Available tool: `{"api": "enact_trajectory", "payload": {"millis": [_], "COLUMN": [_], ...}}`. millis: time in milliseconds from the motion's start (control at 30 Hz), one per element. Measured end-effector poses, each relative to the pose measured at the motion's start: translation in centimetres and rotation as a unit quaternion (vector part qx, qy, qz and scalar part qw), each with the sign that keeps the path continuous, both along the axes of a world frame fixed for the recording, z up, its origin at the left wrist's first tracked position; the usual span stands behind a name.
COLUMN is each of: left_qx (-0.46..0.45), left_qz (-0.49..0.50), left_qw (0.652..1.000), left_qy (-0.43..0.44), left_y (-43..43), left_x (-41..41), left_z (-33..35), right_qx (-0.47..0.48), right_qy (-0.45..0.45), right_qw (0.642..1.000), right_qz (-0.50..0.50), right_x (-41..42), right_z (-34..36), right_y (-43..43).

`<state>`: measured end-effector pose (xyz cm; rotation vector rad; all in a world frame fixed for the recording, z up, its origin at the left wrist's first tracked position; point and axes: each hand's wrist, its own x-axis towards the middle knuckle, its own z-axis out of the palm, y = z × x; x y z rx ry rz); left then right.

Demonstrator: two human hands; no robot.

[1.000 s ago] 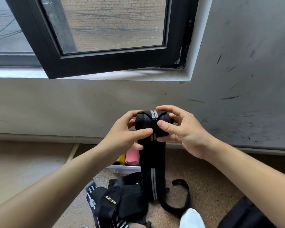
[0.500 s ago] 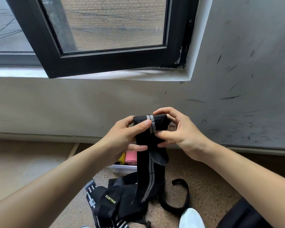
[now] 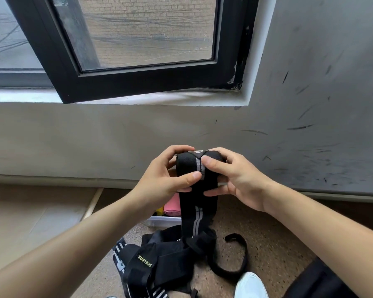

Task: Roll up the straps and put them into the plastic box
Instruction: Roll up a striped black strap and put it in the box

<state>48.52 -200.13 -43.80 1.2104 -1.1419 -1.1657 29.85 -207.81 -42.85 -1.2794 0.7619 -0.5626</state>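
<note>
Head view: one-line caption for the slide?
Left hand and right hand grip a part-rolled black strap, its tail hanging to the strap pile; plastic box with a pink roll behind.

Left hand (image 3: 162, 179) and right hand (image 3: 233, 178) grip rolled top of black strap (image 3: 196, 168); tail hangs below hands toward strap pile (image 3: 159, 261) on floor (image 3: 267, 237); plastic box (image 3: 162, 221) beneath left hand.

Strap (image 3: 197, 216): black, twin grey stripes down its centre. Floor pile (image 3: 170, 259): black, one label lettered yellow-green (reads XUEYING). Striped strap (image 3: 119, 252): black with white bars. Plastic box (image 3: 164, 221): clear. Pink roll (image 3: 172, 208), yellow roll (image 3: 159, 211). Floor (image 3: 267, 233): speckled brown. Window frame (image 3: 138, 82): black. Wall (image 3: 73, 136): pale grey, dark scuffs.
</note>
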Motion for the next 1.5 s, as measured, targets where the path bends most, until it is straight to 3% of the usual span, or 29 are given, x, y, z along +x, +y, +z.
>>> {"api": "enact_trajectory", "payload": {"millis": [100, 267, 533, 633, 800, 967, 1133, 1300, 1500], "left_qx": [0.007, 0.099, 0.112, 0.083, 0.016, -0.03, 0.013, 0.118, 0.145], "left_qz": [0.0, -0.037, 0.013, 0.026, 0.044, 0.05, 0.033, -0.033, -0.031], "left_qw": [1.0, 0.994, 0.992, 0.994, 0.995, 0.998, 0.999, 0.992, 0.987], "left_qy": [-0.007, 0.008, 0.058, 0.066, 0.087, 0.039, 0.017, 0.038, 0.061], "left_y": [-0.2, -0.2, -0.2, -0.1, -0.1, 0.2, 0.1, 0.1, 0.2], "left_x": [-0.1, -0.1, -0.5, -0.2, 0.1, 0.2, 0.4, 0.5, 0.3], "left_z": [0.1, 0.5, 1.1, 1.2, 1.1, 0.1, 0.3, 0.4, 1.0], "right_qx": [0.001, -0.028, -0.209, -0.185, -0.066, -0.012, 0.033, -0.002, -0.097], "right_qy": [-0.032, -0.074, -0.009, 0.015, 0.009, -0.002, -0.046, -0.066, -0.038], "right_qw": [0.999, 0.996, 0.978, 0.983, 0.997, 1.0, 0.998, 0.998, 0.993], "right_qz": [-0.012, -0.034, -0.007, -0.018, 0.027, 0.009, 0.012, 0.01, 0.049], "right_x": [-0.1, -0.3, 0.2, 0.0, -0.2, 0.3, -0.2, -0.5, -0.7], "right_z": [0.1, 0.3, -1.1, -1.1, -0.6, -0.2, -0.2, 0.0, -0.7], "right_y": [-0.2, -0.4, 0.6, 0.5, 0.3, 0.3, -0.1, -0.5, -0.7]}}
